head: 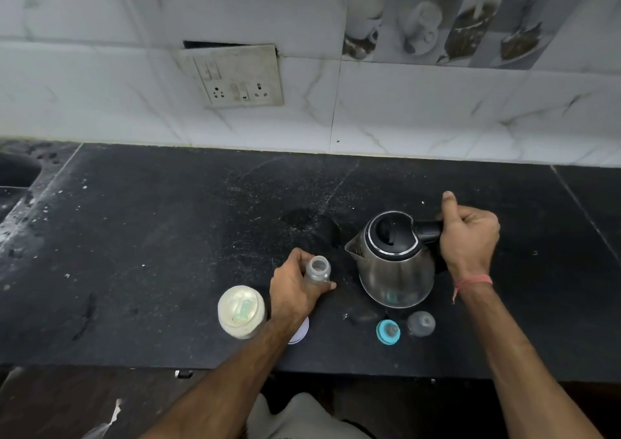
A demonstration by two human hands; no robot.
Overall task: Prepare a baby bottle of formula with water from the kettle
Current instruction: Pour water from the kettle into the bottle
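Bottle (318,270) uncapped, apparently empty, gripped by left hand (295,290); right hand (467,233) clasps kettle (396,260) handle; pouring, formula, capping remain.

Red thread wristband (472,283), bare forearms

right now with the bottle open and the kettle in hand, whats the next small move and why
Probably lift and tip the kettle so its spout comes over the bottle. The right hand already grips the handle, the left hand steadies the uncapped bottle, and the spout points towards it.
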